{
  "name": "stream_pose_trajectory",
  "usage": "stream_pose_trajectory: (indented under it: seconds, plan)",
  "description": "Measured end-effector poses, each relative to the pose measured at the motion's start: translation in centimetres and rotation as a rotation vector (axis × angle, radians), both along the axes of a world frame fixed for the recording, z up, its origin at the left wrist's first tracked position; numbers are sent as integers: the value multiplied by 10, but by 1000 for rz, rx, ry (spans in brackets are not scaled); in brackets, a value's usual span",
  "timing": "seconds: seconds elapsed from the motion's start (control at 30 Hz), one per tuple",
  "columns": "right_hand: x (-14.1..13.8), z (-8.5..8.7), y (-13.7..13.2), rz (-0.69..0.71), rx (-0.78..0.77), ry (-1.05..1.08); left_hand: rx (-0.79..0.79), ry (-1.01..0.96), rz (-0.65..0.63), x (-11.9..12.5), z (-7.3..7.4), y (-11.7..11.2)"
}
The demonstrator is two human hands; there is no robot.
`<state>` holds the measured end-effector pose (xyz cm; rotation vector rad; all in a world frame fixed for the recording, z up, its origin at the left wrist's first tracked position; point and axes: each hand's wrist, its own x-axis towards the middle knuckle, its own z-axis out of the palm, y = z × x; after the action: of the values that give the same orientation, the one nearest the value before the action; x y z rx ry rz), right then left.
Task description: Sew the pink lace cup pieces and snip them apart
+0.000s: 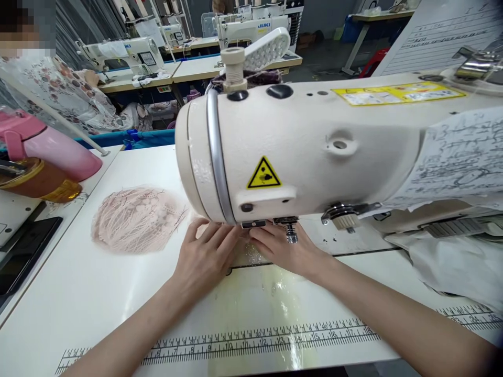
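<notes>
My left hand [208, 253] rests on the white table at the sewing machine head [298, 152], its fingers bent and closed on a pale pink piece of fabric [201, 229], of which only a sliver shows. From the other side my right hand [283, 248] reaches in, fingers pressed together at the same spot, near the needle area. The machine head hides the fingertips of both hands and most of that fabric. Left of my left hand lies a loose heap of pale pink lace pieces [135, 220].
A printed ruler [243, 345] runs along the table's front edge. At left are a pink bottle [58, 146], a brown jar [43, 178] and a black phone [27, 256]. White cloth [451, 262] lies at right. Another person in a floral garment [66, 94] sits beyond, near other sewing machines [251, 29].
</notes>
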<state>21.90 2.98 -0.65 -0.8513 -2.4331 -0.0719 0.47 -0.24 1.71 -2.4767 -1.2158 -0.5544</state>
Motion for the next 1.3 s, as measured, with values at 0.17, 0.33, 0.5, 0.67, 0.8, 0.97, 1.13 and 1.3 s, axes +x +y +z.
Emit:
stream_pose_trajectory:
  seconds: [0.17, 0.33, 0.5, 0.67, 0.8, 0.97, 1.13, 1.3]
  plan:
    - [-2, -9, 2, 109, -54, 5, -206, -165, 16, -1, 6, -11]
    - [-5, -2, -1, 287, 19, 60, -198, -213, -44, 0, 5, -13]
    - [-16, 5, -4, 347, 173, 100, -184, -205, -43, 3, 3, -14]
    - [-13, 2, -6, 388, 214, 121, -107, -65, -118, -1, 2, -12]
    - [-7, 2, -9, 399, 191, 91, -180, 4, -178, -7, -2, -5]
    - [-8, 0, -11, 367, 191, 82, -316, 76, -189, -12, -11, -1]
    - [-12, 0, -11, 357, 232, 103, -308, 112, -181, -13, -13, 0]
    - [-14, 5, -11, 372, 246, 90, -291, 95, -193, -15, -11, 2]
